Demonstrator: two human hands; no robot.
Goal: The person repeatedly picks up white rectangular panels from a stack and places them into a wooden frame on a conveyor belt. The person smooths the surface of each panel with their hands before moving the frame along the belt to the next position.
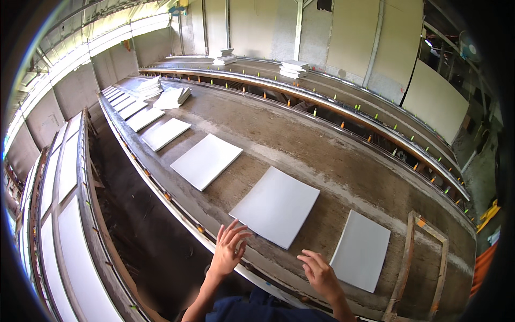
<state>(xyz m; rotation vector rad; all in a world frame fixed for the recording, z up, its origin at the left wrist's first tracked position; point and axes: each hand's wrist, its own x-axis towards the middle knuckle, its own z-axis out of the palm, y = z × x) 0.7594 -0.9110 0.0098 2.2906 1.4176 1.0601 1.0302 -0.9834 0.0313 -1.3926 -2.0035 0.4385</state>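
Observation:
Just off the near corner of a white stack of sheets (276, 206) is my left hand (228, 249), fingers spread and holding nothing. My right hand (317, 270) hovers over the table's near side, between that stack and another white stack (362, 251) to its right. Its fingers are stretched out with nothing in them. Whether either hand touches the sheets I cannot tell. Both stacks lie flat on a long, brown-stained table (343, 155). Farther left along the table lies another white stack (206, 161).
A wooden frame (410, 263) lies at the table's right end. Several more white stacks, such as one loosely fanned pile (173, 98), run to the far left. Pegs line a rail (316, 111) beyond. At left, across a dark gap, another table holds long white sheets (80, 257).

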